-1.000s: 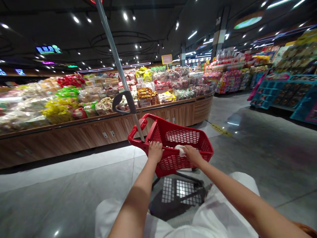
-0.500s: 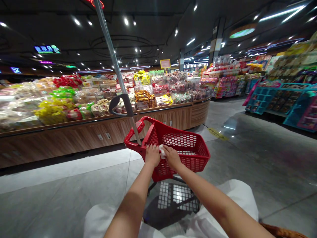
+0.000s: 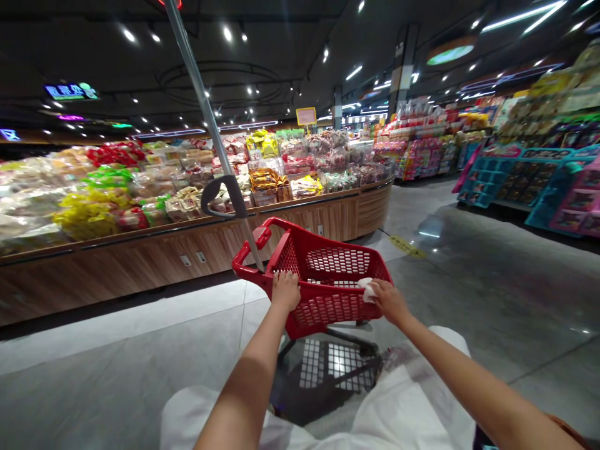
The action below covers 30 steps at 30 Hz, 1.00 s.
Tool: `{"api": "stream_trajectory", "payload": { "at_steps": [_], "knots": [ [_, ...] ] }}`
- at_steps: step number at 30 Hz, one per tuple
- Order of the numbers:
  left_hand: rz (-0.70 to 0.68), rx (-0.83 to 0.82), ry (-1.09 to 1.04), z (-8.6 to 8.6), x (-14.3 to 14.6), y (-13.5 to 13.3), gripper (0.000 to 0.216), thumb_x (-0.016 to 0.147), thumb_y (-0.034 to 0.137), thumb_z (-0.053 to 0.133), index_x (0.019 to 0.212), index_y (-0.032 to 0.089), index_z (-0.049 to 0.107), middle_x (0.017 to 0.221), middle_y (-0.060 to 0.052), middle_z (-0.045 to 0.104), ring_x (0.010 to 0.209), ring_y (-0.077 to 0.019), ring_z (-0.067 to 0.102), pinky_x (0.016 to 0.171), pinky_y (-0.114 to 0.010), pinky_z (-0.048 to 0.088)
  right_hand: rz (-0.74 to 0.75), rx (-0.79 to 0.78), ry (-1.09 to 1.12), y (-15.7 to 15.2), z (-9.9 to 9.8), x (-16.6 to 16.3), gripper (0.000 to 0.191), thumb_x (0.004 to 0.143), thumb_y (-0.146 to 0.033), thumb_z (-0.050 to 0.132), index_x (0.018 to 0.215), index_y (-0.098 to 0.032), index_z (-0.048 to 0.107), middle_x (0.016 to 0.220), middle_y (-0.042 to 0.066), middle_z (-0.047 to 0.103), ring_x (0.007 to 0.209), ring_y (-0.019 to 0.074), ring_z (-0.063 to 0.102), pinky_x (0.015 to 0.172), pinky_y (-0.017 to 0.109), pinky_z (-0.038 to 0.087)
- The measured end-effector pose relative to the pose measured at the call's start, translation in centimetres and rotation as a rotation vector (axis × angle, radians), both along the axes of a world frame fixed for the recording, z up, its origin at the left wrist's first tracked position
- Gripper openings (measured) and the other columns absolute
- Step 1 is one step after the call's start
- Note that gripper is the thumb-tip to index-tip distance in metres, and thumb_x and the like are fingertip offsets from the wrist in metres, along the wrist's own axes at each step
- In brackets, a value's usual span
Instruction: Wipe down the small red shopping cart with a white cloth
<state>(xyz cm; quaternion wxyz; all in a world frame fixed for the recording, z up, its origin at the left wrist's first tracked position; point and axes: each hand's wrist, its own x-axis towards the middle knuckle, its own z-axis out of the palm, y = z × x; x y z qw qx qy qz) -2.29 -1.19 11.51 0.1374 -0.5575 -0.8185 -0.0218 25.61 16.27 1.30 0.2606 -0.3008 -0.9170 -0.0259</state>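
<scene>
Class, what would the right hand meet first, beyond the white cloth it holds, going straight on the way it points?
Past the white cloth, the right hand would probably meet the red cart's near rim first, though depth is hard to judge.

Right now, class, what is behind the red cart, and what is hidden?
Behind the red cart stands a wooden counter heaped with packaged goods, with pale floor in between. The cart covers part of the counter's lower edge, so that stretch cannot be seen.
</scene>
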Motion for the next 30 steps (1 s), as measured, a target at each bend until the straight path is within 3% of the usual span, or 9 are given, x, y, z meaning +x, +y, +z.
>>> {"api": "stream_trajectory", "payload": {
  "at_steps": [3,9,12,15,20,24,27,30],
  "knots": [
    [0.008,0.033,0.002,-0.2,0.6,0.3,0.024,0.084,0.025,0.046,0.103,0.017,0.059,0.112,-0.012,0.06,0.108,-0.0283,0.047,0.103,-0.046,0.024,0.009,-0.028,0.033,-1.3,0.7,-1.9,0.042,0.077,-0.009,0.051,0.119,-0.017,0.056,0.123,0.012,0.057,0.112,0.0252,0.049,0.094,0.04,0.041],
    [-0.004,0.043,-0.014,-0.5,1.3,0.2,0.028,0.085,0.02,0.042,0.107,0.016,0.059,0.114,-0.014,0.059,0.11,-0.0291,0.047,0.104,-0.047,0.024,0.222,-0.108,0.132,-8.2,3.9,-15.0,0.046,0.081,-0.01,0.05,0.126,-0.019,0.051,0.129,0.013,0.053,0.116,0.0259,0.046,0.095,0.042,0.039],
    [-0.041,0.024,-0.02,-0.4,1.0,-0.5,0.031,0.086,0.016,0.039,0.11,0.018,0.058,0.115,-0.012,0.06,0.11,-0.027,0.048,0.104,-0.045,0.026,0.207,-0.111,0.177,-9.9,4.5,-17.9,0.041,0.084,-0.01,0.045,0.123,-0.017,0.054,0.125,0.014,0.056,0.112,0.0251,0.048,0.092,0.041,0.041],
    [-0.12,-0.003,-0.035,0.1,0.2,-1.7,0.031,0.086,0.023,0.044,0.115,0.019,0.056,0.117,-0.01,0.06,0.112,-0.026,0.048,0.105,-0.045,0.028,0.231,-0.076,0.091,-8.7,3.7,-15.3,0.041,0.084,-0.008,0.043,0.122,-0.018,0.055,0.123,0.012,0.058,0.109,0.0238,0.051,0.091,0.038,0.043],
    [-0.294,0.09,-0.057,1.8,-2.6,-5.1,0.04,0.086,0.015,0.041,0.124,0.022,0.052,0.123,-0.009,0.058,0.118,-0.0201,0.049,0.105,-0.037,0.034,0.149,-0.003,0.016,-3.5,0.6,-4.8,0.041,0.081,-0.008,0.046,0.119,-0.018,0.057,0.122,0.012,0.059,0.111,0.0246,0.051,0.094,0.039,0.043],
    [-0.114,0.378,0.023,4.3,-5.9,-7.2,0.034,0.089,0.023,0.039,0.119,0.021,0.055,0.126,-0.011,0.055,0.125,-0.0244,0.045,0.107,-0.041,0.035,0.019,0.017,0.077,-0.5,-1.1,0.6,0.048,0.076,-0.006,0.047,0.121,-0.02,0.056,0.124,0.012,0.057,0.115,0.0259,0.049,0.098,0.041,0.041],
    [0.043,0.467,0.05,6.1,-7.8,-6.5,0.038,0.09,0.023,0.036,0.124,0.017,0.051,0.134,-0.013,0.051,0.131,-0.0263,0.038,0.11,-0.044,0.029,0.02,0.006,0.127,-1.2,-1.2,-0.5,0.051,0.074,-0.006,0.046,0.122,-0.021,0.055,0.126,0.012,0.056,0.118,0.0264,0.048,0.1,0.045,0.04],
    [0.019,0.218,0.02,6.7,-8.5,-4.6,0.039,0.089,0.016,0.032,0.118,0.017,0.058,0.122,-0.011,0.062,0.119,-0.0244,0.052,0.106,-0.04,0.034,0.164,-0.012,0.181,-4.6,0.2,-6.0,0.053,0.076,-0.006,0.044,0.126,-0.02,0.053,0.128,0.011,0.054,0.121,0.0255,0.046,0.101,0.045,0.039]
  ]
}}
